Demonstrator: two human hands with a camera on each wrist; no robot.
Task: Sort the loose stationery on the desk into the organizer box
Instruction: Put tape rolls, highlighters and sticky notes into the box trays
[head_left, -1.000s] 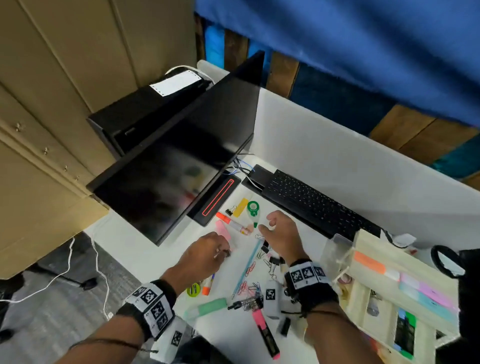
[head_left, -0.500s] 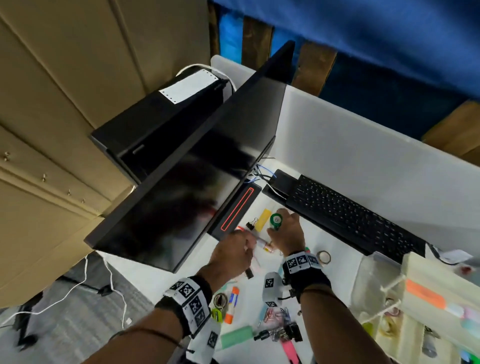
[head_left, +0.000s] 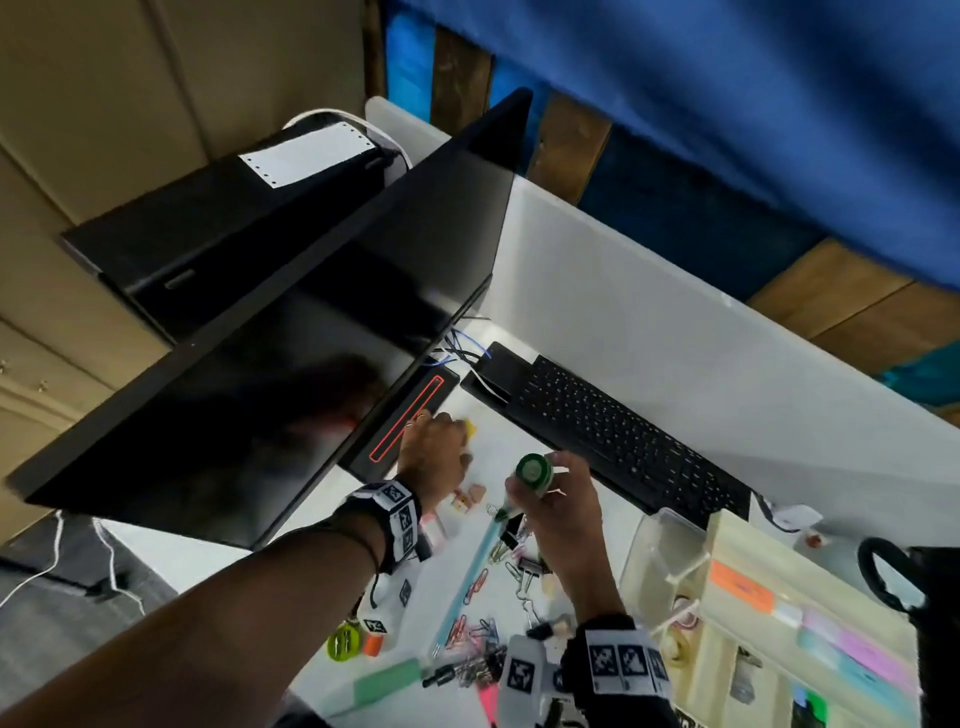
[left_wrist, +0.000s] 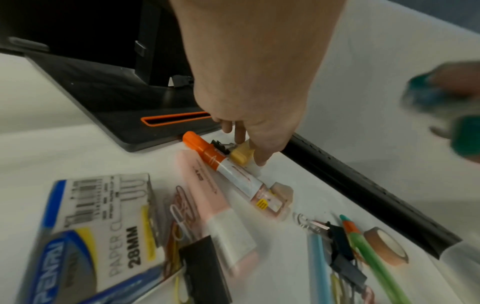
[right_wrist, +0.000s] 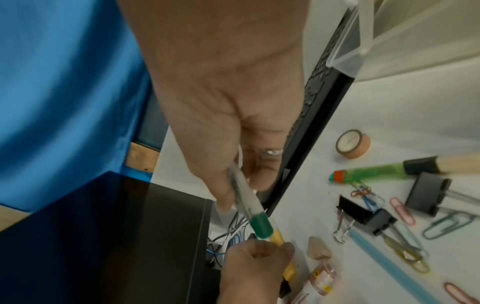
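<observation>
Right grip: my right hand is lifted off the bench, fingers curled round a green correction-tape dispenser; in the right wrist view the thumb and fingers pinch its clear body with the green tip pointing away from me.
Left grip: my left hand is at 11 o'clock from the right one, down on the bench by the monitor base. Its fingertips are narrowed onto a small yellow piece; thumb and fingers pinch it, though I cannot tell whether it is off the surface.
Beside the left grip: an orange-capped marker lies touching the yellow piece, with a pink highlighter alongside it.
Loose stationery: paper clips and black binder clips sit at 6 o'clock from the right hand, beside a light blue pen; a roll of washi tape lies near the keyboard.
Organizer box: the organizer box stands at 4 o'clock from the right hand, its near compartments holding coloured sticky notes.
Paper clip box: a box marked 28MM lies close under my left wrist.
</observation>
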